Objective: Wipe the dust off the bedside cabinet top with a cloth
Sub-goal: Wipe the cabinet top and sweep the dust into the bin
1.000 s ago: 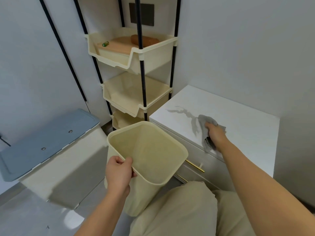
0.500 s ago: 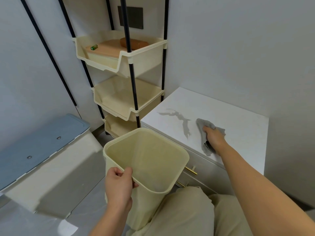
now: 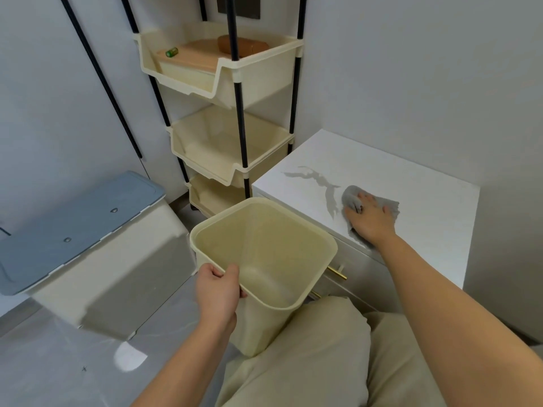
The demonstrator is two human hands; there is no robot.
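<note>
The right hand [image 3: 370,220] lies flat on the grey cloth [image 3: 351,198]. Its grip is loose, with fingers spread and straight, just pressing down. The cloth sits on the white bedside cabinet top [image 3: 417,186], near the front edge. A grey mark [image 3: 321,182] lies just beside the cloth at 9 o'clock. The left hand [image 3: 219,289] has its grip curled round the rim of a cream bin [image 3: 264,254], at 8 o'clock from the cloth. A cream shelf rack [image 3: 235,80] stands at 11 o'clock.
</note>
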